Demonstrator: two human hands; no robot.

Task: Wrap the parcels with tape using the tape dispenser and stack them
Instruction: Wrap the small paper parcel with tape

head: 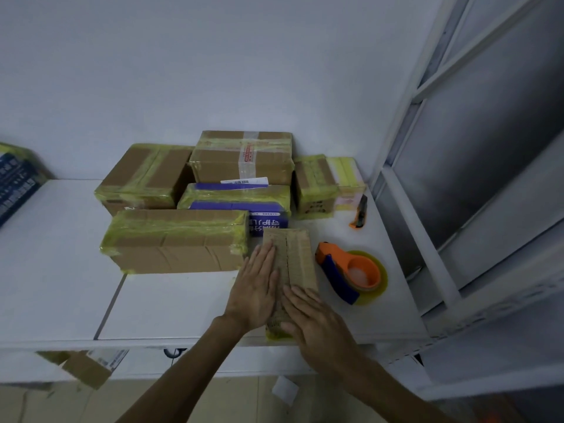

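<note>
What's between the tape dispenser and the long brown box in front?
In the head view, the narrow parcel, with left hand and right hand flat on it.

Purple box (268,222) w/ big white Chinese letters, upside down, maybe "护"; barcode label (244,181) on top too small to read.

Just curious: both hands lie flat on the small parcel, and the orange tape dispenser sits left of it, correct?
No: the head view shows the tape dispenser right of the small parcel. The left hand and right hand do lie flat on it.
</note>
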